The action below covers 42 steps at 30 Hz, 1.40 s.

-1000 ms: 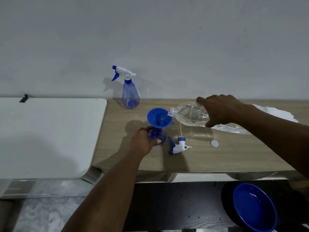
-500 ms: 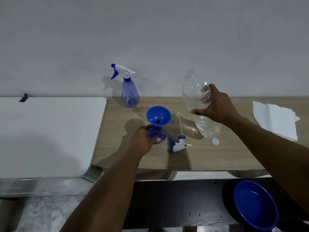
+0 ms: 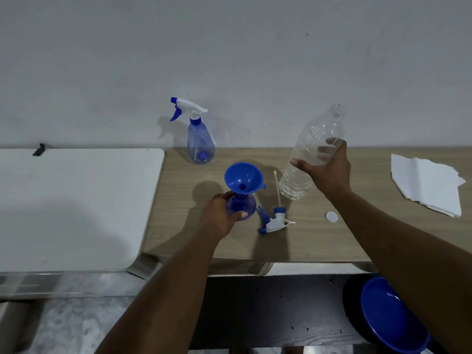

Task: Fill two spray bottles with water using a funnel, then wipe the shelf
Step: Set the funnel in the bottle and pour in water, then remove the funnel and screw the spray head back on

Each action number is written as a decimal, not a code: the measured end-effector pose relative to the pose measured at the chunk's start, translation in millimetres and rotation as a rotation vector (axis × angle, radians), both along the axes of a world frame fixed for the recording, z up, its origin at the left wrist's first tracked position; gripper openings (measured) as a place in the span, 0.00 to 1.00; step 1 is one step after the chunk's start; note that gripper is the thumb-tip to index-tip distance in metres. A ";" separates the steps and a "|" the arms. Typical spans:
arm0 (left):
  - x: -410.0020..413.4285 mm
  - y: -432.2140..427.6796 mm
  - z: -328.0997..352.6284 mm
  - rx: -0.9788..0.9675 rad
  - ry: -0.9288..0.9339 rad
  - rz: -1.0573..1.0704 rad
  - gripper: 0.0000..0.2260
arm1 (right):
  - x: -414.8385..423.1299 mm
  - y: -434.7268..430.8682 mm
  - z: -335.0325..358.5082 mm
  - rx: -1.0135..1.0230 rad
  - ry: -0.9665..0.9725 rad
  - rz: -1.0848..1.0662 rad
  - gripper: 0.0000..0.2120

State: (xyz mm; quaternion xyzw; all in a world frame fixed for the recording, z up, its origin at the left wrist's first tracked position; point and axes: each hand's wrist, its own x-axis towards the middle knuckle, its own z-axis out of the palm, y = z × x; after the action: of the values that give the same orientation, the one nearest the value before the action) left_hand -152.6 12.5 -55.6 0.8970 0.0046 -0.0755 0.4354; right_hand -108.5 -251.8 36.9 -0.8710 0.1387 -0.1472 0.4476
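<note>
Blue funnel in spray bottle

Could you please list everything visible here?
Translucent blue spray bottle with trigger head: 1, blue-white, against wall
Open translucent blue spray bottle: 1, blue, under funnel
Blue plastic funnel: 1, blue, in open bottle's neck
Detached plastic trigger head: 1, white-blue, lying on wooden shelf
Clear plastic water bottle: 1, clear, tilted
Small round cap: 1, white, on shelf
Folded paper towels: 1 stack, white, shelf's right
Round plastic bowl: 1, blue, bottom right
Hands: 2; left hand grips open bottle, right hand grips water bottle
</note>
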 end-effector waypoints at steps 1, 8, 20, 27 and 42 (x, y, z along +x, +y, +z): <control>-0.2 0.2 0.0 -0.006 -0.004 -0.004 0.23 | 0.3 -0.3 -0.4 0.029 0.017 0.016 0.49; -0.8 1.2 5.6 -0.018 -0.002 0.002 0.21 | -40.4 24.2 3.8 -0.143 -0.522 -0.179 0.38; -5.6 7.3 9.8 0.004 0.125 0.034 0.31 | 8.7 135.9 55.5 -1.021 0.308 0.988 0.39; -12.9 25.3 4.1 -0.029 0.055 0.043 0.29 | 31.1 99.4 48.0 -0.158 0.296 0.678 0.29; -17.8 27.7 -2.5 0.033 -0.033 0.036 0.32 | 3.7 101.9 -98.7 -0.637 0.353 0.288 0.34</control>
State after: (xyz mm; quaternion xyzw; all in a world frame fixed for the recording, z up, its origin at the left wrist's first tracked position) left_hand -170.3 40.3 -58.0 0.9049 0.0147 -0.0525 0.4220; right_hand -104.8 -149.9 -61.7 -0.9889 0.0371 0.0335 0.1402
